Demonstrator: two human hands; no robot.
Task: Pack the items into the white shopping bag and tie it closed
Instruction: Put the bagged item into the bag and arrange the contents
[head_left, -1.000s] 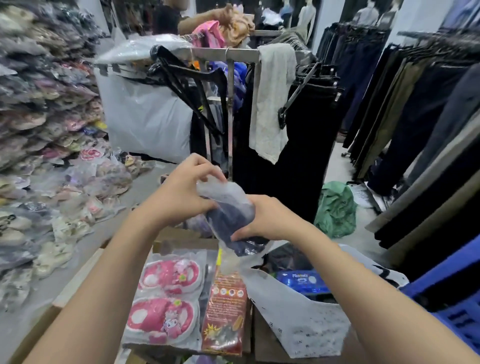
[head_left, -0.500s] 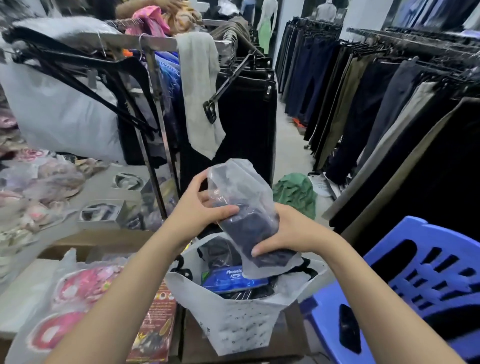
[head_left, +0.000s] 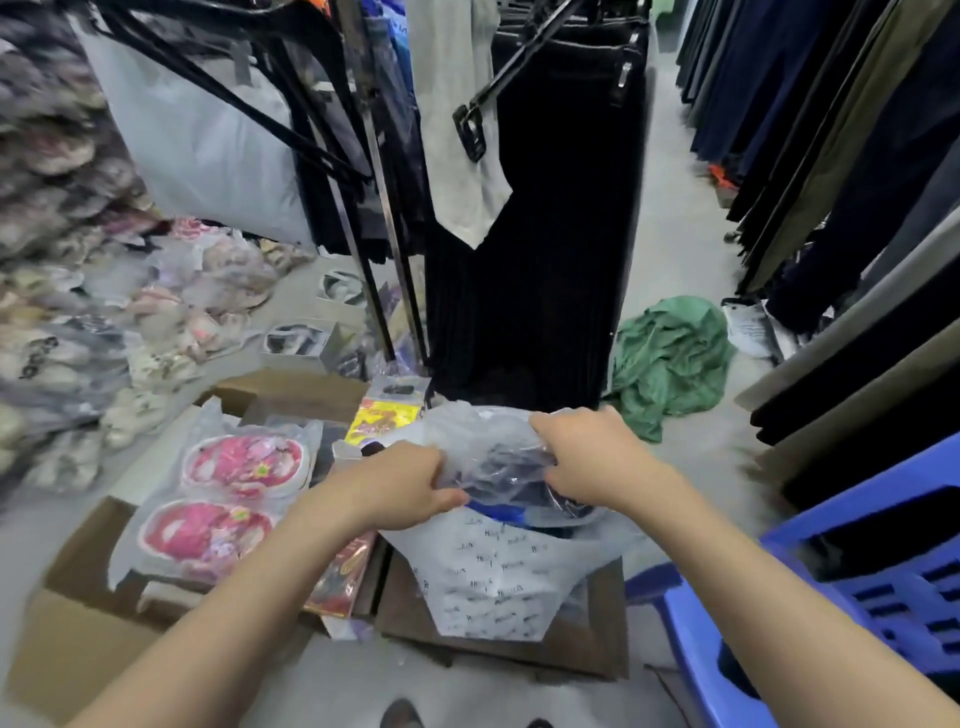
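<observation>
The left hand and right hand are gripping a clear packet, probably dark clothing, over the white bag beneath them, for packing in.

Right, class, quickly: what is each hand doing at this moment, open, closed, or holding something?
Left hand: holding the clear packet of dark clothing at the mouth of the white shopping bag.
Right hand: holding the same packet.

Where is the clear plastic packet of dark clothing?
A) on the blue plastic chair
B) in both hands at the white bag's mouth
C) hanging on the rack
B: the left hand and the right hand grip the clear plastic packet of dark clothing over the open white printed shopping bag.
</observation>
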